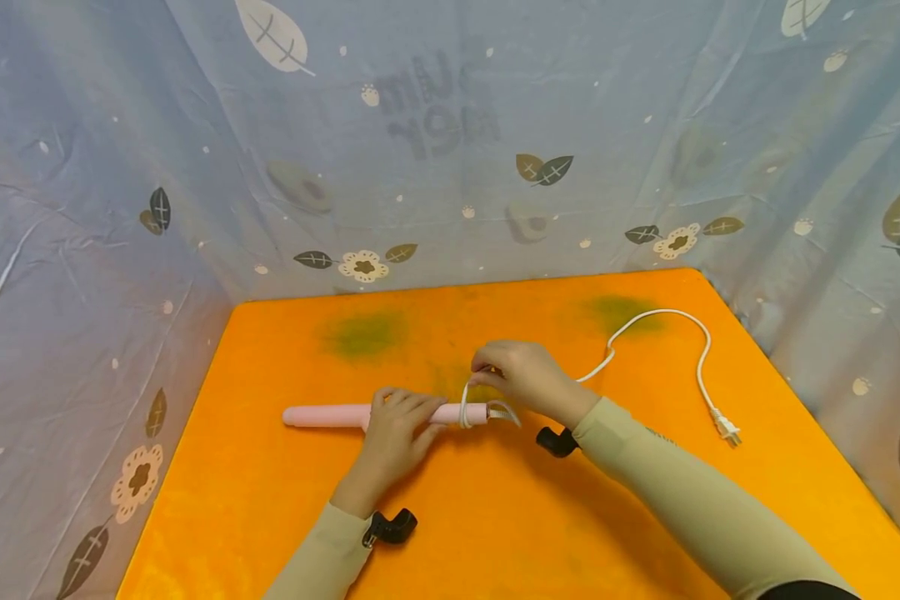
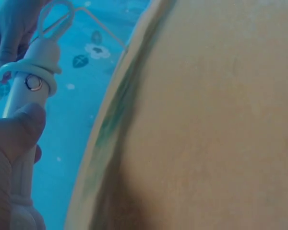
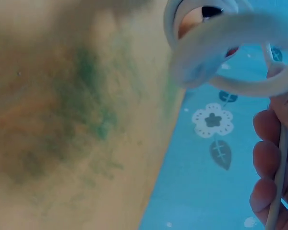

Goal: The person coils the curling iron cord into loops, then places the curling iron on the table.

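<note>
A pink curling iron [image 1: 326, 416] lies crosswise above the orange table, its barrel toward the left. My left hand [image 1: 399, 429] grips its handle, and the left wrist view shows the thumb [image 2: 31, 120] pressed along it below a round button [image 2: 33, 82]. The white cord [image 2: 48, 67] is looped around the handle near its cord end. With curled fingers my right hand [image 1: 528, 375] pinches the cord just above and right of that end. In the right wrist view the cord [image 3: 278, 182] runs down across the fingers, and a cord loop [image 3: 230, 38] looms close to the camera.
The rest of the cord [image 1: 675, 312] curves over the right side of the orange table [image 1: 495, 533] and ends in a two-prong plug [image 1: 726, 427]. Patterned curtains [image 1: 450, 167] stand behind and on both sides. Black wrist mounts [image 1: 393, 527] sit on both arms.
</note>
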Available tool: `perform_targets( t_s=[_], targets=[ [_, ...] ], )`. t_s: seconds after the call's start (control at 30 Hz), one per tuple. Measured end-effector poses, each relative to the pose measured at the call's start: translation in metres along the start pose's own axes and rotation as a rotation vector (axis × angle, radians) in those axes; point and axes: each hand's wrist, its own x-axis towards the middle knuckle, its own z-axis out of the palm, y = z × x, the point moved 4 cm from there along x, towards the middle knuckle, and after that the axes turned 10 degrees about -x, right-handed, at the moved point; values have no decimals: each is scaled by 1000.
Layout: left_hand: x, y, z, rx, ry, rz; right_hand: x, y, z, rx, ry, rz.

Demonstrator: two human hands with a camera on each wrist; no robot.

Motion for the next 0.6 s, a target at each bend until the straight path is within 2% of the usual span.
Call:
perform_targets(
  t_s=[0.13,0.3,0.6],
  targets=[
    [-3,3,-1,3,-8,41,-1,5,8,41,-61,46],
    [-6,6,-1,4,-9,57,-6,11,20,110,-118,93],
    [-3,7,-5,-23,72,66,-13,17,39,281,-124,162]
  ],
)
